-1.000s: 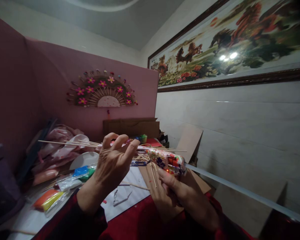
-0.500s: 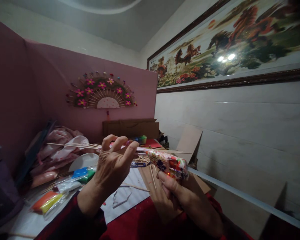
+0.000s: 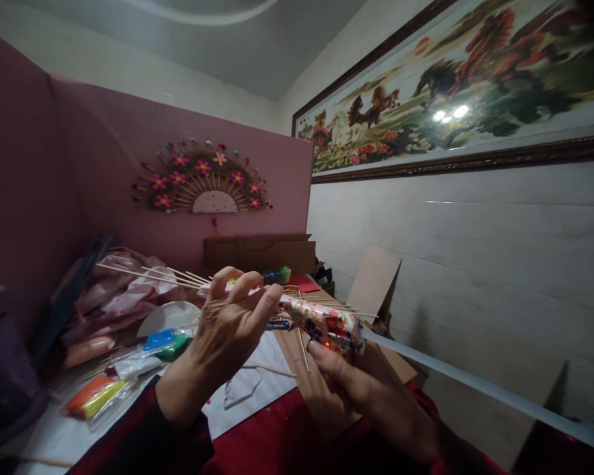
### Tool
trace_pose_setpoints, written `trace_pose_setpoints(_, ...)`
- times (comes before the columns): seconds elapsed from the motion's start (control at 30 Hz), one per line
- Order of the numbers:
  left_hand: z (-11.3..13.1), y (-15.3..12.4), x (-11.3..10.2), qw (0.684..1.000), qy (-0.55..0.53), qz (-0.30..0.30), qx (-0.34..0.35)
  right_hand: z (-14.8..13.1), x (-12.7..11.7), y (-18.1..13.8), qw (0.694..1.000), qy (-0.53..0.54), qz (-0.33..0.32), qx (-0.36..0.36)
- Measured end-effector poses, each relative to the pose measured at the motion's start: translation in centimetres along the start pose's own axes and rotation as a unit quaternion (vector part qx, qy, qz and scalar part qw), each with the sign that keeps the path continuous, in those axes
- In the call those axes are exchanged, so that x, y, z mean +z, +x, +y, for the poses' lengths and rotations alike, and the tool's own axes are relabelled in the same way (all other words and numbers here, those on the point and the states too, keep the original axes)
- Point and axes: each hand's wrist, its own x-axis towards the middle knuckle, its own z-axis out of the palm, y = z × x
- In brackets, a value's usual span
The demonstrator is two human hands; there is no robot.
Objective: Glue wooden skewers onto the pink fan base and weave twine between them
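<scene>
- I am viewing what appears to be a glue gun, flower-patterned, its small red light showing; it is sitting raised over the work surface at the centre, its front end pointing toward the left hand.
- A long translucent stick is extending from its rear.
- The right hand is gripping the gun from below, thumb along the near side.
- The left hand is gripping the thin sticks, fingers bent over them; I am not seeing the fingertip contact or the nozzle tip.
- Step in hand, in my judgement: the gun is being aligned with or applied to the sticks — whether glue is flowing, I cannot tell.
- Next move, in my judgement: it is calling for a steady left hand and a controlled nozzle, fingers clear of the heat.
- Below, a white sheet and brown cardboard are lying side by side.
- Farther left, a blue packet is resting near a white plate.
- Beyond, a flowered fan is hanging on the pink panel.
</scene>
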Motion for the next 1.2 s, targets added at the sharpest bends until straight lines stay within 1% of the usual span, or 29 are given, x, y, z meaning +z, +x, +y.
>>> trace_pose_setpoints(0.13,-0.01,-0.06,0.02,1.0,0.0,-0.005,0.003,-0.37,0.0,0.15,1.0,-0.008,-0.009,-0.019)
trace_pose_setpoints(0.43,0.11,-0.03,0.03,1.0,0.006,-0.001,-0.002,-0.53,-0.02,0.11,1.0,0.007,-0.017,-0.004)
trace_pose_setpoints(0.53,0.13,-0.01,0.01,1.0,0.005,0.002,-0.005,-0.16,0.08,0.02,1.0,0.01,-0.012,0.011)
trace_pose_setpoints(0.77,0.14,0.0,-0.02,1.0,0.005,0.004,-0.002,-0.09,0.15,-0.13,1.0,0.015,0.002,0.013)
trace_pose_setpoints(0.97,0.09,-0.01,-0.05,1.0,0.002,0.001,-0.002,-0.04,0.17,-0.2,1.0,0.01,0.016,0.004)
trace_pose_setpoints(1.2,0.0,-0.11,0.1,1.0,-0.004,0.001,-0.021,-0.13,0.26,-0.29,0.999,0.029,0.029,-0.013)
